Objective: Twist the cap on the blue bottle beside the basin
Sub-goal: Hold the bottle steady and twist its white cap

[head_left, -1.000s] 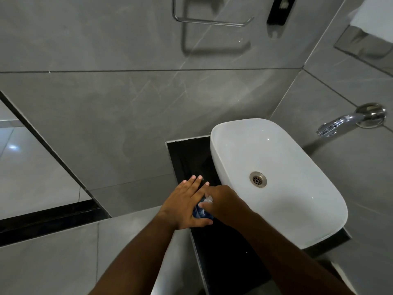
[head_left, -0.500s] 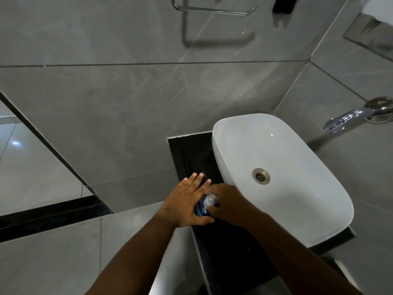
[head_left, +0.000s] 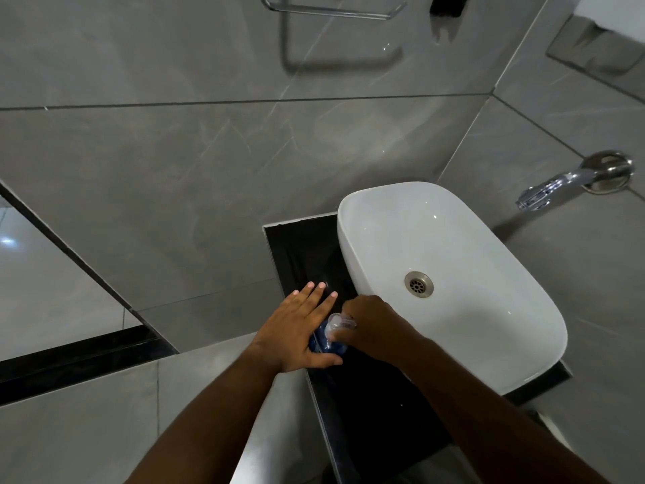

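Observation:
A blue bottle (head_left: 326, 344) stands on the black counter (head_left: 303, 253) just left of the white basin (head_left: 453, 239). Its clear pump cap (head_left: 340, 321) shows between my hands. My left hand (head_left: 296, 333) wraps the bottle's left side, thumb under it and fingers stretched forward. My right hand (head_left: 375, 328) comes in from the basin side with its fingers closed on the cap. Most of the bottle's body is hidden by both hands.
A chrome tap (head_left: 572, 181) juts from the right wall over the basin, whose drain (head_left: 419, 282) is in the middle. A metal towel rail (head_left: 335, 10) hangs on the grey tiled wall above. The counter's front edge runs down past my forearms.
The clear cap has come more into view between my hands as my right hand turned on it. Both hands stay on the bottle at the same spot.

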Motion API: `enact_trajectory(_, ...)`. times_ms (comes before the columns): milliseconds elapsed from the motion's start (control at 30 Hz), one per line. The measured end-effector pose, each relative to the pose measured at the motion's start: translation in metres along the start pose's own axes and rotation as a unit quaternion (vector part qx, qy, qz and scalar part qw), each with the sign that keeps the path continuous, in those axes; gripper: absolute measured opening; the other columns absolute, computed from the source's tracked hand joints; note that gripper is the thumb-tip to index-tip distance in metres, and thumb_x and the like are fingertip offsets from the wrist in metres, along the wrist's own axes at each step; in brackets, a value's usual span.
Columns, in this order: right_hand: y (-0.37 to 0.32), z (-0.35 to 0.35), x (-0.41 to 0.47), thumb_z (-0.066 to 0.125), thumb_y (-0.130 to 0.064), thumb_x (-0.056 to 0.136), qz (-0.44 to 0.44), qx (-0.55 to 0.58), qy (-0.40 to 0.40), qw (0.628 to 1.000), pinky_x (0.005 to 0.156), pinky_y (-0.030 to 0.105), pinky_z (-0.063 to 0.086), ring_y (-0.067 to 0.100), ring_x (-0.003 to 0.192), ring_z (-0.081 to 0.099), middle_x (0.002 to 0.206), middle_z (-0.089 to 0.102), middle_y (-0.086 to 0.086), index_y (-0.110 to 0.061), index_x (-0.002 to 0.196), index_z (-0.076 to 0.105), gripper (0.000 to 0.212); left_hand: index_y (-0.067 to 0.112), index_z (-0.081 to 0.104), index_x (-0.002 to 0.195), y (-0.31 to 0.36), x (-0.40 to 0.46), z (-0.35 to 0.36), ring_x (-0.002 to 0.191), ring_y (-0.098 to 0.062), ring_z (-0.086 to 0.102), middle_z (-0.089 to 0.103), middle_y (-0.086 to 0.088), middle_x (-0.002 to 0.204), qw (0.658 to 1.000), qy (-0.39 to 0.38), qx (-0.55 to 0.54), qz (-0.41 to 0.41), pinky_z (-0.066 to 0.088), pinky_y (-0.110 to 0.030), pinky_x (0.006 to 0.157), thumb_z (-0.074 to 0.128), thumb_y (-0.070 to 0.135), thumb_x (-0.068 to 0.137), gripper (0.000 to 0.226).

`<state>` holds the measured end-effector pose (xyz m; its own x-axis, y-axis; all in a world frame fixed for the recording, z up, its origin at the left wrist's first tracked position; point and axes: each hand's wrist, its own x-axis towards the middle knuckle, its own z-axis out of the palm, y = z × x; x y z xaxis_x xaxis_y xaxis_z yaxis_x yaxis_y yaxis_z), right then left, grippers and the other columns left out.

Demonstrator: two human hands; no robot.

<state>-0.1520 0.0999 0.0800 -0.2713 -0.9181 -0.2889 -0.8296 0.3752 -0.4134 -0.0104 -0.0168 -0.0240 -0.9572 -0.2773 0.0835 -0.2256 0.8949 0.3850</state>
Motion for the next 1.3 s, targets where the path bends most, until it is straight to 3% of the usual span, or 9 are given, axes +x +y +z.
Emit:
enact_trajectory(200,0.002,0.005,-0.003,0.066,-0.024,0.082,-0.022,0.053,-0.007,0.998,0.096,0.035,0.048,0.021,0.1,0.061,0.114,0.065,0.009,-0.012,0.115,0.056,0.037,0.029,-0.003,0.156,0.002,0.0,-0.001,0.149,-0.016,-0.014,-0.004,-0.003,0.163,1.0,0.001,-0.002,0.001,-0.013,-0.035,0.116,0.042,0.089,0.079,0.107)
enact_trajectory(367,0.005,0.007,0.0,0.071,-0.04,0.075,0.002,0.058,-0.002,0.998,0.071,0.026,0.045,0.015,0.079,0.059,0.092,0.065,0.003,-0.015,0.1,0.057,0.038,0.03,-0.005,0.155,0.001,0.0,-0.001,0.15,-0.018,-0.012,-0.004,-0.003,0.163,1.0,-0.004,0.006,-0.006,-0.01,-0.035,0.116,0.039,0.09,0.079,0.107)
enact_trajectory(600,0.005,0.009,-0.001,0.066,-0.038,0.082,0.001,0.061,0.007,0.998,0.078,0.033,0.047,0.023,0.085,0.062,0.095,0.066,0.01,-0.01,0.101,0.061,0.034,0.032,-0.011,0.153,0.002,0.0,-0.001,0.149,-0.016,-0.017,-0.007,-0.003,0.163,1.0,0.0,0.008,-0.002,-0.013,-0.037,0.116,0.039,0.089,0.079,0.107)
enact_trajectory(833,0.005,0.015,-0.003,0.061,-0.027,0.087,0.018,0.055,-0.019,0.998,0.105,0.038,0.04,0.027,0.116,0.053,0.129,0.055,0.015,-0.008,0.127,0.047,0.047,0.019,0.006,0.157,0.002,0.001,-0.004,0.149,-0.016,-0.017,-0.004,-0.004,0.164,0.999,-0.005,0.036,0.003,-0.011,-0.036,0.118,0.037,0.089,0.08,0.109)
enact_trajectory(967,0.008,0.013,-0.001,0.064,-0.031,0.084,0.018,0.052,-0.006,0.998,0.099,0.037,0.042,0.03,0.113,0.056,0.124,0.059,0.012,-0.01,0.125,0.048,0.049,0.019,0.008,0.157,0.002,0.001,-0.006,0.15,-0.016,-0.015,-0.002,-0.004,0.164,0.999,-0.003,0.033,0.006,-0.01,-0.038,0.118,0.04,0.088,0.08,0.108)
enact_trajectory(1100,-0.013,0.016,-0.002,0.064,-0.017,0.085,-0.1,0.168,-0.029,0.98,0.105,0.024,0.04,0.018,0.111,0.059,0.122,0.064,0.003,-0.008,0.122,0.052,0.04,0.018,0.009,0.157,0.003,0.001,-0.006,0.15,-0.016,-0.015,-0.002,-0.005,0.164,0.999,-0.004,0.035,0.007,-0.012,-0.037,0.117,0.042,0.086,0.08,0.108)
enact_trajectory(1167,-0.011,0.015,0.002,0.065,-0.017,0.084,-0.083,0.189,-0.032,0.978,0.085,0.013,0.047,-0.006,0.09,0.061,0.094,0.068,-0.024,-0.017,0.103,0.062,0.02,0.017,0.006,0.157,0.003,0.002,-0.006,0.15,-0.017,-0.015,-0.003,-0.005,0.164,0.999,-0.008,0.042,0.006,-0.012,-0.038,0.117,0.04,0.087,0.08,0.109)
enact_trajectory(1200,-0.014,0.01,-0.002,0.065,-0.022,0.083,-0.05,0.135,-0.032,0.989,0.075,0.018,0.048,-0.004,0.087,0.061,0.088,0.068,-0.019,-0.023,0.1,0.061,0.017,0.017,0.006,0.157,0.002,0.002,-0.006,0.15,-0.017,-0.015,-0.003,-0.005,0.164,0.999,-0.011,0.043,0.006,-0.011,-0.037,0.118,0.04,0.087,0.08,0.109)
enact_trajectory(1300,-0.005,0.006,-0.001,0.059,-0.024,0.089,0.028,0.03,-0.073,0.996,0.103,0.036,0.032,0.029,0.125,0.046,0.136,0.049,0.018,-0.003,0.13,0.043,0.049,0.016,0.004,0.157,0.001,0.002,-0.006,0.15,-0.017,-0.015,-0.003,-0.005,0.164,0.999,-0.018,0.05,0.004,-0.011,-0.036,0.118,0.04,0.088,0.08,0.111)
